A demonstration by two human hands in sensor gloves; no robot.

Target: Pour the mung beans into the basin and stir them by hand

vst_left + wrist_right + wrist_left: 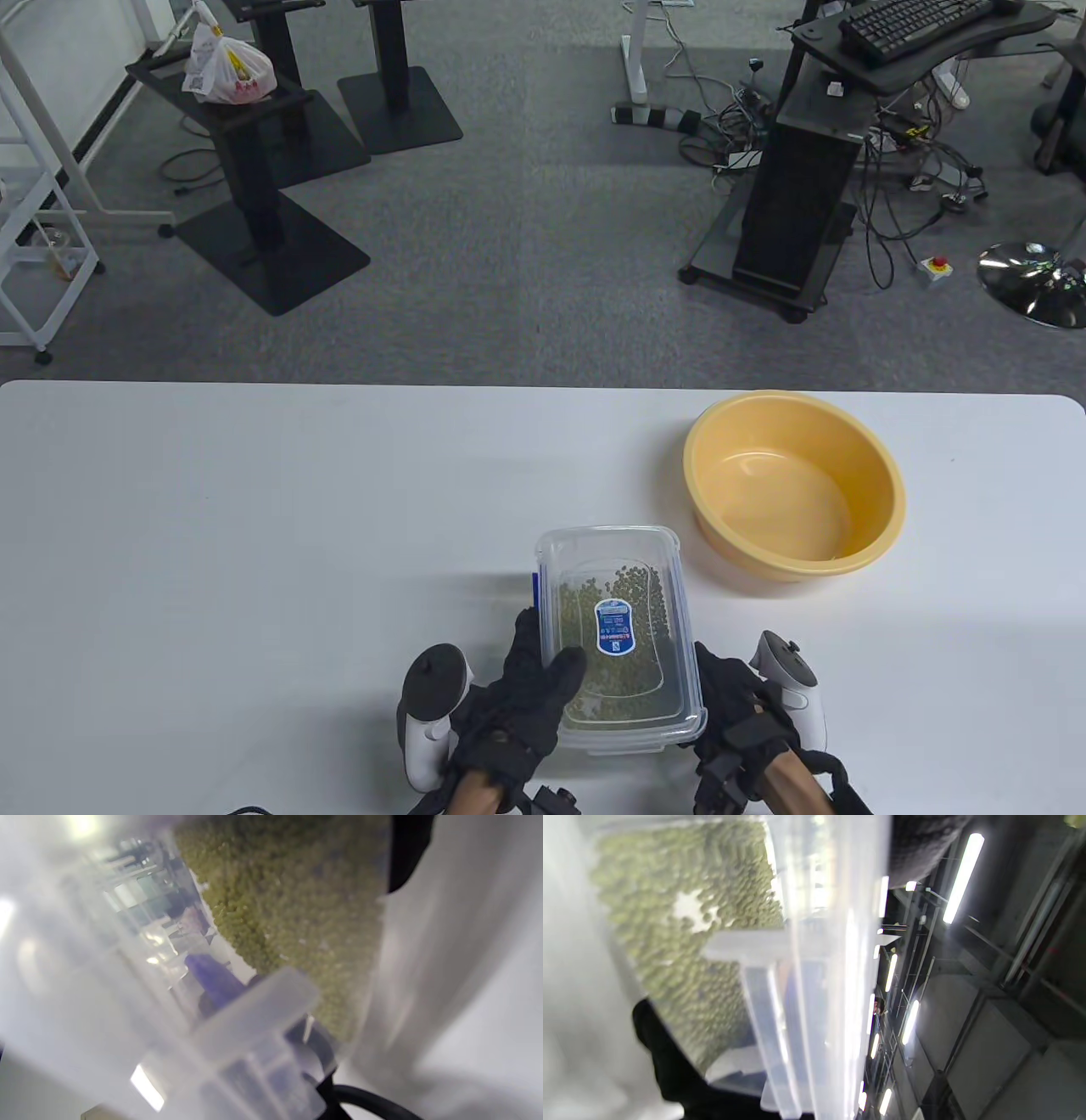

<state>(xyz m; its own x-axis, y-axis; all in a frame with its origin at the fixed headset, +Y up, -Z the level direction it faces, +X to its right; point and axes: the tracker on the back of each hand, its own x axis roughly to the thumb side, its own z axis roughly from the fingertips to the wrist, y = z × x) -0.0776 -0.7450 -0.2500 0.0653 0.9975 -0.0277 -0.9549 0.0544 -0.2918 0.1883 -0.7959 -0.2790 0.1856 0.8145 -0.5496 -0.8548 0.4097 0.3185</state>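
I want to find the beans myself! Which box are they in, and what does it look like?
Look at the white table, near its front edge, where the two gloved hands meet. Between the left hand and the right hand is a clear plastic box holding green mung beans. Unlike the round yellow basin beside it, it is see-through, rectangular and lidded, with a blue label.

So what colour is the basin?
Pale yellow-orange basin, plain; clearest in the table view.

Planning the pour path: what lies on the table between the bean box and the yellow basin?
Nothing: the table view shows bare white table between the bean box and basin.
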